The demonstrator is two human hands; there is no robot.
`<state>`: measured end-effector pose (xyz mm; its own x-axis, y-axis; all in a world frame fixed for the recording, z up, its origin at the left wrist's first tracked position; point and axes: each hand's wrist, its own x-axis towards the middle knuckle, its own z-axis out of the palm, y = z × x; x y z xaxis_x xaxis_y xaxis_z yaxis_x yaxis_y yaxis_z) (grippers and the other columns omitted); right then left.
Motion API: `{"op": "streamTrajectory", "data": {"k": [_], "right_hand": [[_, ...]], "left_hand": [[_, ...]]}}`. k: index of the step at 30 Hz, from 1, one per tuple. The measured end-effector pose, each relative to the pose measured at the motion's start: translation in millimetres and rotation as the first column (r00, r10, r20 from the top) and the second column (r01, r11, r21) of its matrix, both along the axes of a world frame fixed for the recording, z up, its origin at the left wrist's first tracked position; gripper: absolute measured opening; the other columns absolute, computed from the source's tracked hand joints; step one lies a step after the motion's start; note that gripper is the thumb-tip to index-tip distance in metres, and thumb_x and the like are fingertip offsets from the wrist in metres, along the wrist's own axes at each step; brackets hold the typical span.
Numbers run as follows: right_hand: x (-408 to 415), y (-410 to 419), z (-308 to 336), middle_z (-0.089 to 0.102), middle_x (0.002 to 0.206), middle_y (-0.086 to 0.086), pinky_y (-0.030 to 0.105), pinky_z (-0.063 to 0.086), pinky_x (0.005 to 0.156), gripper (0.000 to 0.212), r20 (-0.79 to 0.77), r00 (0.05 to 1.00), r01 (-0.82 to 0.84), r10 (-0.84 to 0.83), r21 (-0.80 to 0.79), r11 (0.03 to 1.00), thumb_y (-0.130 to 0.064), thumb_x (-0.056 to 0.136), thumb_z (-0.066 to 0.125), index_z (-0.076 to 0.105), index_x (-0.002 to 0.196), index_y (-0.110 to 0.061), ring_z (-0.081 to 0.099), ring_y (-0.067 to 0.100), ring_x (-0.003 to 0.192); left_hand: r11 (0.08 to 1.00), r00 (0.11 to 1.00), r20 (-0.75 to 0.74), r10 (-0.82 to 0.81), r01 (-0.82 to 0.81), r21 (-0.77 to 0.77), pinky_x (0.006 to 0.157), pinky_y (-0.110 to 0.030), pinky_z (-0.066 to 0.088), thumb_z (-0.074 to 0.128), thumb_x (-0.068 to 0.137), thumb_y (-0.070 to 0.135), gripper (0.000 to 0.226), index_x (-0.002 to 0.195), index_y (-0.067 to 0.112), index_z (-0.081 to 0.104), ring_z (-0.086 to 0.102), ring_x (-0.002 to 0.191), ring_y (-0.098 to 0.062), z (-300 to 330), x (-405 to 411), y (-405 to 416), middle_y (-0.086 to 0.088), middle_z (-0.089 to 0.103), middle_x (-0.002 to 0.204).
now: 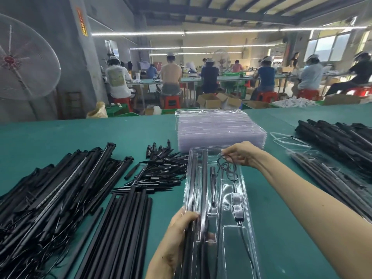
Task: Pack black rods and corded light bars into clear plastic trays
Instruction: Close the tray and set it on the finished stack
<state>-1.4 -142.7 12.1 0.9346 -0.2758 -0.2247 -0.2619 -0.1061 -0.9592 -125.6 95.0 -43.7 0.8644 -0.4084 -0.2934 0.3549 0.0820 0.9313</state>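
A clear plastic tray [244, 200] lies lengthwise on the green table in front of me. Black rods [204, 178] lie in its left slots. My left hand [177, 236] grips the tray's near left edge, fingers curled over the rods. My right hand [241, 155] pinches the coiled black cord [227, 166] over the tray's far right pocket. The cord runs down to a small black box [237, 208] in the tray's middle channel. A short black piece [213, 188] sits in a narrow slot.
A stack of clear trays [219, 129] stands just beyond. Left lie corded light bars [50, 190], plain black rods [120, 228] and short black spikes [163, 168]. Right are more black bars [338, 137] and filled trays [326, 178]. People sit at benches behind.
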Motion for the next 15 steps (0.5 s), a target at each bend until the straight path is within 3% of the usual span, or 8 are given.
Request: {"op": "streamTrajectory", "data": {"k": [2,3,5,8,10,12,15], "right_hand": [[0.5,-2.1,-1.6,0.072,0.072,0.008,0.025,0.054,0.068,0.011,-0.014,0.999,-0.033,0.033,0.035,0.999,-0.010,0.078,0.075,0.068,0.083,-0.003,0.063,0.013,0.057],[0.1,-2.9,-2.7,0.072,0.074,0.007,0.024,0.054,0.066,0.016,-0.019,0.999,-0.040,0.042,0.062,0.997,-0.013,0.077,0.075,0.068,0.086,-0.002,0.063,0.013,0.058],[-1.6,-4.3,-6.4,0.072,0.076,0.006,0.020,0.051,0.058,0.023,-0.023,0.999,-0.043,0.046,0.107,0.993,-0.018,0.076,0.075,0.068,0.091,-0.002,0.062,0.012,0.058],[-4.9,-6.0,-12.3,0.071,0.078,0.008,0.018,0.049,0.049,0.019,-0.040,0.998,-0.042,0.048,0.146,0.988,-0.015,0.077,0.074,0.067,0.090,-0.002,0.060,0.012,0.055],[-6.8,-7.5,-15.2,0.070,0.083,0.011,0.020,0.051,0.054,0.016,-0.061,0.997,-0.027,0.036,0.147,0.989,-0.011,0.079,0.073,0.065,0.089,-0.002,0.062,0.016,0.061],[-9.7,-9.1,-15.8,0.069,0.084,0.013,0.019,0.047,0.048,0.013,-0.084,0.996,-0.022,0.035,0.157,0.987,-0.007,0.081,0.071,0.064,0.090,-0.001,0.063,0.016,0.059],[-12.1,-10.3,-17.7,0.066,0.081,0.015,0.014,0.030,0.032,0.008,-0.098,0.995,-0.014,0.033,0.194,0.981,-0.001,0.084,0.066,0.059,0.087,0.000,0.058,0.012,0.046]], "left_hand": [[1.000,1.000,0.018,0.021,-0.021,-0.003,0.039,-0.012,0.043,0.046,0.093,-0.006,0.015,0.084,0.002,0.056,0.061,0.042,-0.003,-12.2,1.1,-0.4,-0.001,0.065,0.054],[0.999,0.999,0.036,0.016,-0.015,-0.029,0.041,-0.014,0.046,0.052,0.091,-0.001,0.006,0.091,0.000,0.057,0.065,0.047,-0.007,-13.8,-0.5,3.0,0.000,0.068,0.055],[0.997,0.999,0.023,0.026,-0.025,-0.075,0.047,-0.019,0.051,0.065,0.077,0.012,0.027,0.101,-0.001,0.059,0.069,0.056,-0.013,-24.3,3.1,5.2,-0.002,0.071,0.064],[0.995,1.000,-0.002,0.010,-0.010,-0.096,0.054,-0.027,0.054,0.066,0.066,0.025,0.058,0.116,-0.003,0.055,0.071,0.067,-0.022,-24.7,-0.1,5.3,-0.010,0.073,0.078],[0.995,0.999,-0.044,0.016,-0.020,-0.100,0.055,-0.028,0.054,0.074,0.068,0.026,0.069,0.126,-0.004,0.049,0.071,0.069,-0.028,-25.4,-2.9,5.1,-0.016,0.072,0.088],[0.997,0.999,-0.039,0.030,-0.033,-0.074,0.047,-0.020,0.051,0.077,0.077,0.021,0.062,0.127,-0.001,0.049,0.072,0.064,-0.021,-26.3,-5.0,4.5,-0.009,0.075,0.085],[0.998,1.000,0.018,-0.010,0.011,-0.066,0.039,-0.013,0.045,0.068,0.076,0.018,0.031,0.105,0.008,0.059,0.067,0.052,-0.004,-26.0,-6.7,2.7,0.007,0.072,0.065]]}}
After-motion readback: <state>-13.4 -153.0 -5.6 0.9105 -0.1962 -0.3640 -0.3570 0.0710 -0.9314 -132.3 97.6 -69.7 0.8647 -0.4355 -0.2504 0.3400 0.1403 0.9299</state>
